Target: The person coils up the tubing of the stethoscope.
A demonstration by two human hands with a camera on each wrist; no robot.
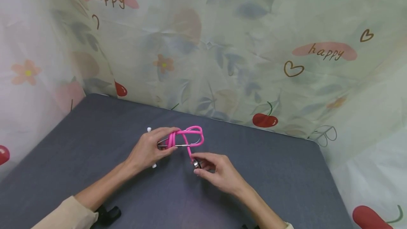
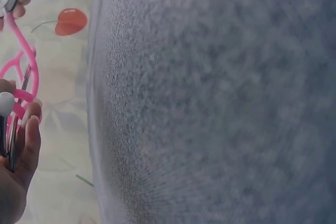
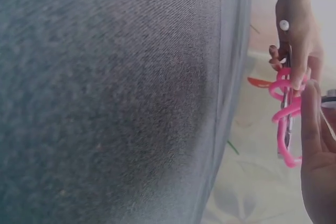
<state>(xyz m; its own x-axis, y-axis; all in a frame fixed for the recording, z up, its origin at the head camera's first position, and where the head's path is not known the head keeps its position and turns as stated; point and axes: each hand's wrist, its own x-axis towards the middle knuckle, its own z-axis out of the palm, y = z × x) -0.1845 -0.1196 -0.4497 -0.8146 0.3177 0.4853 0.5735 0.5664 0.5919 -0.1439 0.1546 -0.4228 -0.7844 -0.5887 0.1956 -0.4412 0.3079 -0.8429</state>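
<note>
A stethoscope with pink tubing (image 1: 201,136) is held above the table, its tube wound in loops around the metal ear tubes. My left hand (image 1: 147,147) grips the wound bundle between thumb and fingers. White ear tips (image 1: 149,129) stick out on either side of that hand; one ear tip (image 2: 6,103) shows close up in the left wrist view. My right hand (image 1: 219,170) pinches the metal chest piece (image 1: 196,164) at the tube's end, lower and to the right of the bundle. In the right wrist view its fingers partly hide the chest piece (image 3: 328,99).
Beneath both hands spreads a dark grey tabletop (image 1: 270,179). A patterned cloth (image 1: 206,63) with cherries and lettering hangs behind the far edge and along the sides. A black strap device (image 1: 109,215) sits at the left wrist.
</note>
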